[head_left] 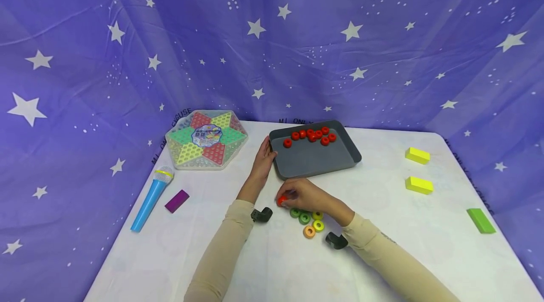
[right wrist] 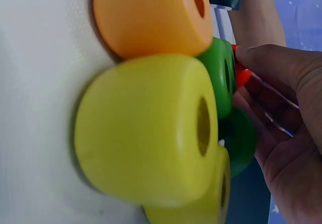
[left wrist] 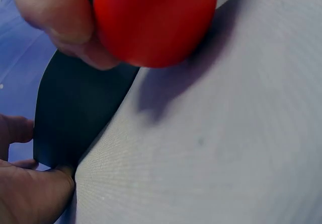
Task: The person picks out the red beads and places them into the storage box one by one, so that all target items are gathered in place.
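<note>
My right hand (head_left: 307, 194) pinches a red bead (head_left: 282, 201) just in front of the dark grey tray (head_left: 314, 161). Seen from the left wrist, that red bead (left wrist: 156, 22) looms close, with fingertips beside it. My left hand (head_left: 261, 164) grips the tray's left wall, thumb on one side and fingers on the other. Several red beads (head_left: 312, 136) lie inside the tray toward its back. Below my right hand are green beads (head_left: 304, 218), yellow beads (head_left: 318, 225) and one orange bead (head_left: 309, 231), close together on the table. Their centre holes show in the right wrist view.
A Chinese checkers set (head_left: 207, 140) lies at the back left, with a blue toy microphone (head_left: 152, 200) and a purple block (head_left: 177, 201) nearer. Two yellow blocks (head_left: 418, 185) and a green block (head_left: 481, 220) are on the right. A starry curtain (head_left: 297, 47) hangs behind the table.
</note>
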{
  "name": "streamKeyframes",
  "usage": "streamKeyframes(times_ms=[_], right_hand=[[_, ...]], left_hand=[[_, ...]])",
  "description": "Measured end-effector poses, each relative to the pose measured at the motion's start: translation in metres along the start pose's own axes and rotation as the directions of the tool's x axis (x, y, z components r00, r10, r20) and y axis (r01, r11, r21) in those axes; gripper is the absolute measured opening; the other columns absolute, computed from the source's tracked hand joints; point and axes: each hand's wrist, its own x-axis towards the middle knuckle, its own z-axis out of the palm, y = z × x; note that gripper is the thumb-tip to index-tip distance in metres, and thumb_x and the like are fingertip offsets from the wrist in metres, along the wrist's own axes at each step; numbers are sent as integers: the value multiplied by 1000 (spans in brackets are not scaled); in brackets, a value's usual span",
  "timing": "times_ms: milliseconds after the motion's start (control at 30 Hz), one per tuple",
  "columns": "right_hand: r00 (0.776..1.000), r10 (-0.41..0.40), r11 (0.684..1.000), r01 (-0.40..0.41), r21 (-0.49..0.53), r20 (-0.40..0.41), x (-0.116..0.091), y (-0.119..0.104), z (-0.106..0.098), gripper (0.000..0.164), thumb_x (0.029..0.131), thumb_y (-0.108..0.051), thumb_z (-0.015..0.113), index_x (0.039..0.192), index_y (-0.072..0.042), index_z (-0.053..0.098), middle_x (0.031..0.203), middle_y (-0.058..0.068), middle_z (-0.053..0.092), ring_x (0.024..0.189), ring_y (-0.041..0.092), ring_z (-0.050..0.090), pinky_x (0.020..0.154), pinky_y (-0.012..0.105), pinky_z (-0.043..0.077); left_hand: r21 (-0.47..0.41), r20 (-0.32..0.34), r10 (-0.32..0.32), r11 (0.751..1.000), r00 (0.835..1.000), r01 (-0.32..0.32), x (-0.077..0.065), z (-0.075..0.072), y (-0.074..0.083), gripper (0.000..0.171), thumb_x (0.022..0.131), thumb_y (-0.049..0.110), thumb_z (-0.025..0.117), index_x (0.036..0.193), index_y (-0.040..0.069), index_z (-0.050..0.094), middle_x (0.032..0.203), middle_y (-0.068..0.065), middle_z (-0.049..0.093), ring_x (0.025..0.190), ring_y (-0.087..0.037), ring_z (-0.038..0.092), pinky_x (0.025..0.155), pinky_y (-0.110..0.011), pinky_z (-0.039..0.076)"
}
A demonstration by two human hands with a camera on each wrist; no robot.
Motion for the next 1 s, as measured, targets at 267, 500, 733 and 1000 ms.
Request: streamKeyframes(times_ms=[267,500,733,1000], right_hand=[[1000,-2,1000,2,-4,-21,-1,-11,-8,18,85,-11,72,102,-17,71,100,-8,67,93,7,64,84,26,55],[990,52,994,-39,98,-133,2,-21,-47,19,86,-16,73,105,-18,72,100,-6,68,95,17,64,84,35,56],[927,288,907,-184,379,-239,22,4,-100,23,90,-18,69,111,-8,70,105,8,70,98,25,67,86,34,55],[788,566,710,-316,629,-243,54,52,-112,34,92,-9,64,121,8,61,114,15,66,90,10,68,96,38,51]], left_hand=[[5,10,3,1000,1000,-3,0,0,0,65,97,-2,45,155,16,22,161,-5,18,147,-18,16,119,-34,20],[17,-5,-6,1000,1000,6,0,-1,0,66,96,-1,48,155,16,23,160,-6,20,147,-17,19,119,-33,20],[-1,-12,-11,1000,1000,11,1,-3,0,66,96,-2,48,154,16,23,160,-6,20,147,-18,18,119,-32,21],[7,-23,-32,999,999,32,-2,1,0,66,96,-1,48,155,17,22,161,-5,19,147,-17,18,119,-32,20]])
